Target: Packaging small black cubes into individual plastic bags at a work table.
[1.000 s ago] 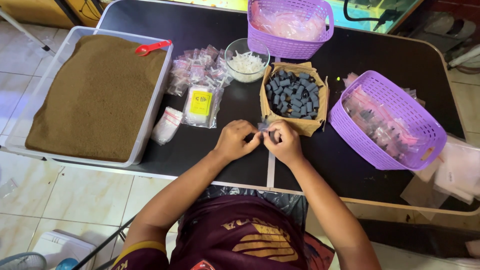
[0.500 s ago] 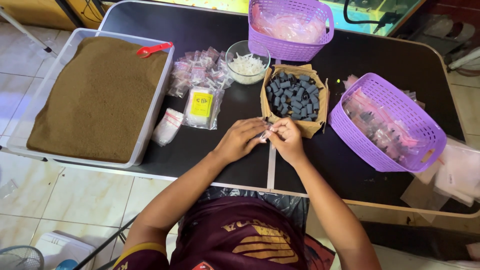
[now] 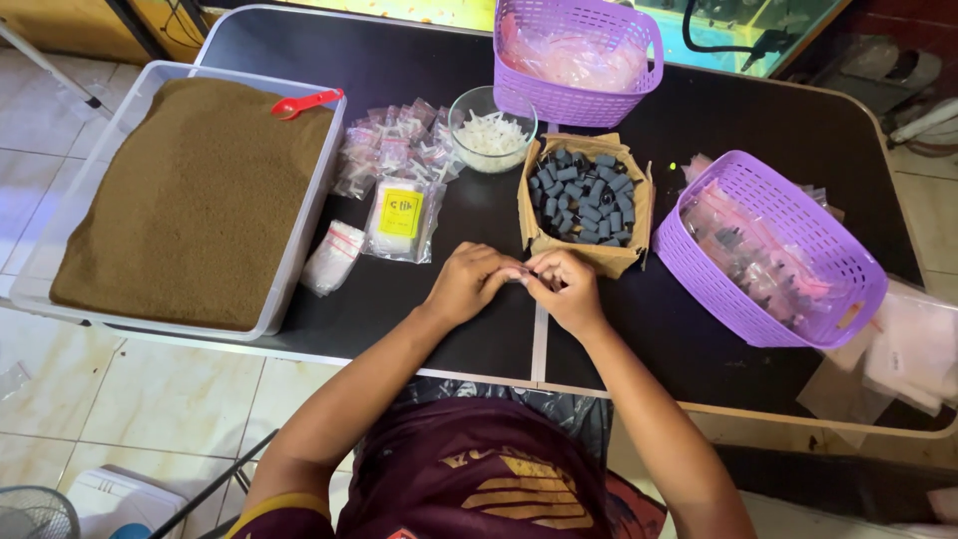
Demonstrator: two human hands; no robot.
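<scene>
A small item, too tiny and hidden to identify, is pinched between the fingertips of the left hand (image 3: 467,284) and right hand (image 3: 566,287), which meet over the black table (image 3: 758,130) just before the torso. Directly ahead sits an open cardboard box of dark cylindrical pieces (image 3: 584,198), within easy reach. A glass bowl of white bits (image 3: 491,130) and purple baskets (image 3: 773,250) flank it, so supplies ring the working spot.

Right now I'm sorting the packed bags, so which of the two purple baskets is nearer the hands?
The purple basket on the right, beside the cardboard box of dark pieces. The other purple basket stands at the table's far edge, behind the glass bowl.
</scene>
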